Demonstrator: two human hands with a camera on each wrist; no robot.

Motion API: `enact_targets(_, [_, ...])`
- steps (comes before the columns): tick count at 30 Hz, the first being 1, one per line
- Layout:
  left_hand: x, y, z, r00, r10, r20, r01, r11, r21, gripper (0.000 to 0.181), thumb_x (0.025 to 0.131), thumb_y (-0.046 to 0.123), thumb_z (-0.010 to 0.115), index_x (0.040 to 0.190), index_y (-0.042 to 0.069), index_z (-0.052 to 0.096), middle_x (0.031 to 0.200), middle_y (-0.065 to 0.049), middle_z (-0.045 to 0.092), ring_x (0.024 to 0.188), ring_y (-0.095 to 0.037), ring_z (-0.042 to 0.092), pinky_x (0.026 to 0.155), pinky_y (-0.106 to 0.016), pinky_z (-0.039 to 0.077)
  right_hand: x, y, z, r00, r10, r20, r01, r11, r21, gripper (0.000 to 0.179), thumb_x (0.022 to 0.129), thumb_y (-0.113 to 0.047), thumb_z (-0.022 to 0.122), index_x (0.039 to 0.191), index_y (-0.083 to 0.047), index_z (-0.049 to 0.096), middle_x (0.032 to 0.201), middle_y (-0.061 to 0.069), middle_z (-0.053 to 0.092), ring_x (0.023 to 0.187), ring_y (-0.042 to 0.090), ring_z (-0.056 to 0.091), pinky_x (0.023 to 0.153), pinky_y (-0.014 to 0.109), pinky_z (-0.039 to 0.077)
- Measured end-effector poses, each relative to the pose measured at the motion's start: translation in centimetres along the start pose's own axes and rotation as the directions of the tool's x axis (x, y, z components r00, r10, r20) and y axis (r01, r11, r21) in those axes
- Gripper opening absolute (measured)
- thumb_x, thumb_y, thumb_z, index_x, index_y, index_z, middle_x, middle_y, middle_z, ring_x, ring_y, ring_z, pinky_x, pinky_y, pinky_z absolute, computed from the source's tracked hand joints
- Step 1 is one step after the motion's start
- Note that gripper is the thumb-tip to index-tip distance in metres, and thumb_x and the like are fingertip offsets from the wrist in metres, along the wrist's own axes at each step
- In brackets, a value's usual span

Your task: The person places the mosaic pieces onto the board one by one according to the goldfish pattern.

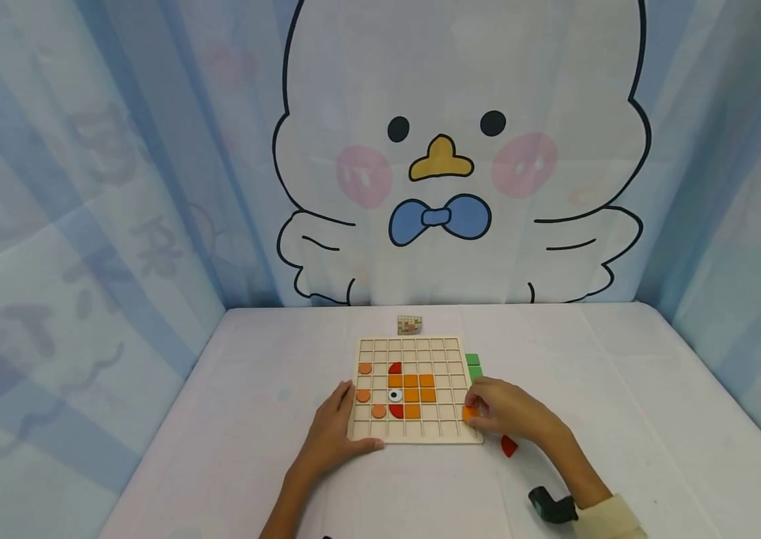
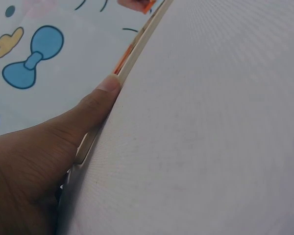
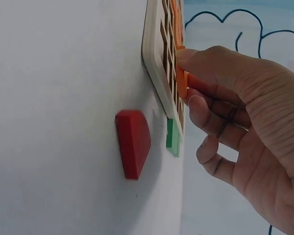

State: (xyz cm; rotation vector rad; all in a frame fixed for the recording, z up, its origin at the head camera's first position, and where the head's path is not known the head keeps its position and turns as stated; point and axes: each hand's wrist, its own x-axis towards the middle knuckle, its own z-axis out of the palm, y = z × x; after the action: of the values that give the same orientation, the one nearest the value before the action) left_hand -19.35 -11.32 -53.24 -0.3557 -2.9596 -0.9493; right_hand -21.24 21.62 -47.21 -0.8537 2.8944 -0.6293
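Observation:
A pale wooden grid board point(image 1: 447, 429) lies on the table with square and round pieces in its cells. My left hand point(image 1: 331, 433) rests at its near left corner, fingers along the left side. In the left wrist view the thumb point(image 2: 95, 105) lies straight against the board's front edge. My right hand point(image 1: 511, 410) pinches an orange square tile point(image 3: 182, 73) between thumb and fingertips, above the board's right edge. Orange squares point(image 1: 411, 411), red quarter-round pieces point(image 1: 395, 368), peach discs point(image 1: 379, 411) and an eye disc point(image 1: 395, 395) sit in the grid.
A loose red quarter-round piece point(image 1: 509, 446) lies on the white table point(image 1: 232, 419) near the right wrist. Green tiles point(image 1: 473, 360) lie against the board's right side. Behind the board is a small patterned card point(image 1: 410, 325). A printed curtain point(image 1: 447, 262) encloses the table.

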Motion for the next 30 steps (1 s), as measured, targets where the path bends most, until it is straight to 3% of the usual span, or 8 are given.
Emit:
enact_targets(12, [-0.2,0.2,-0.2,1.000,-0.023,0.016,0.023,1.000,-0.015,0.120,0.067,0.071,0.075,0.154,0.005,0.025,0.162,-0.013,0.021,0.145,-0.034,0.029,0.117,-0.053,0.029,2.8,-2.3,1.7,0.997,-0.077,0.007,0.078,0.994,-0.075,0.019,0.083,-0.025,0.079,0.093,-0.012,0.069,0.090,-0.008,0.056,0.074,0.005,0.047,0.068,0.021,0.050])
enact_targets(20, [0.0,0.2,-0.1,1.000,-0.007,0.008,0.007,1.000,-0.007,0.121,0.066,0.072,0.075,0.154,0.004,0.026,0.161,-0.015,0.023,0.144,-0.035,0.030,0.116,-0.053,0.031,3.7,-3.8,2.4,0.998,-0.047,0.030,0.050,0.994,-0.101,0.023,0.084,-0.027,0.078,0.098,-0.011,0.070,0.095,-0.005,0.060,0.077,0.007,0.049,0.073,0.025,0.051])
enact_targets(30, [0.0,0.0,-0.2,1.000,0.005,0.001,-0.005,1.000,0.016,0.122,0.066,0.073,0.074,0.154,0.004,0.026,0.161,-0.014,0.023,0.144,-0.034,0.031,0.116,-0.051,0.031,4.4,-4.2,2.6,0.998,-0.060,0.031,0.064,0.990,-0.128,0.025,0.083,-0.028,0.078,0.100,-0.011,0.070,0.097,-0.004,0.060,0.076,0.007,0.049,0.071,0.024,0.051])
